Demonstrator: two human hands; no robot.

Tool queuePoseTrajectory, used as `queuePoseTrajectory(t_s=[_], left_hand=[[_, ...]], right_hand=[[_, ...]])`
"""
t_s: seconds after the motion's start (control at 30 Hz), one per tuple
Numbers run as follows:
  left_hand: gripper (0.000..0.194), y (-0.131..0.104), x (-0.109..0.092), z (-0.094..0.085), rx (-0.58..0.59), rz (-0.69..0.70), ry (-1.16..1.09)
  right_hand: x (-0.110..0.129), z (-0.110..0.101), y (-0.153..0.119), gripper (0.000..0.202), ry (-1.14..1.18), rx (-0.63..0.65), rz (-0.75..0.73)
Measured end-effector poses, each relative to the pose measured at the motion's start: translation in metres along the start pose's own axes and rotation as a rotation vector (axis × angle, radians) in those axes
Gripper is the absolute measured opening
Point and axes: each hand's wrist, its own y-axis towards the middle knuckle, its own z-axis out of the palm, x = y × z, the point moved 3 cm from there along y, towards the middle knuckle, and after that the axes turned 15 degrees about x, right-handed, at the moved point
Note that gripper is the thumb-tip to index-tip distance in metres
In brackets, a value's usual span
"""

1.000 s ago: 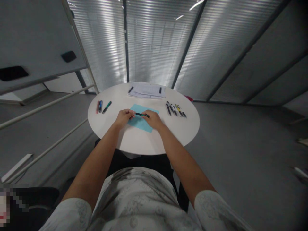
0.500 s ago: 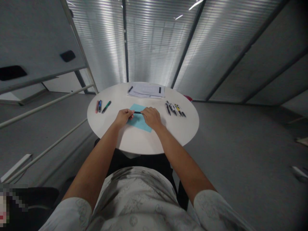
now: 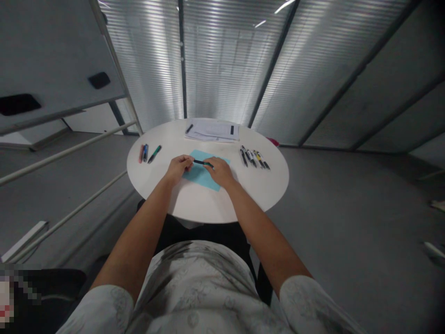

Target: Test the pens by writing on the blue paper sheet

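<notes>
Over the turquoise sheet (image 3: 204, 180) on the round white table (image 3: 203, 208), a dark pen with a green part (image 3: 199, 162) lies between both hands. The left hand (image 3: 178, 169) pinches its left end; the right hand (image 3: 222, 173) grips the green part with its fingers. Compared with the moment just before, the right hand covers less of the pen, so the green part is visible and more of the barrel can be seen. At left are three pens (image 3: 145, 153), at right a pen group (image 3: 252, 157), and at the far side stacked papers (image 3: 212, 130).
</notes>
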Motion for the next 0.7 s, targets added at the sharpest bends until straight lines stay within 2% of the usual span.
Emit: queuePoseTrajectory(t_s=[0.2, 0.43, 0.7], left_hand=[[0.021, 0.001, 0.001, -0.001, -0.04, 0.017, 0.004], [0.03, 0.0, -0.003, 0.0, -0.024, -0.006, -0.049], [0.031, 0.0, -0.004, -0.001, -0.041, -0.003, -0.095]], right_hand=[[-0.006, 0.005, 0.001, 0.017, 0.102, -0.008, 0.023], [-0.014, 0.01, 0.003, 0.017, 0.199, -0.05, 0.021], [-0.015, 0.011, 0.004, 0.017, 0.258, -0.05, 0.044]])
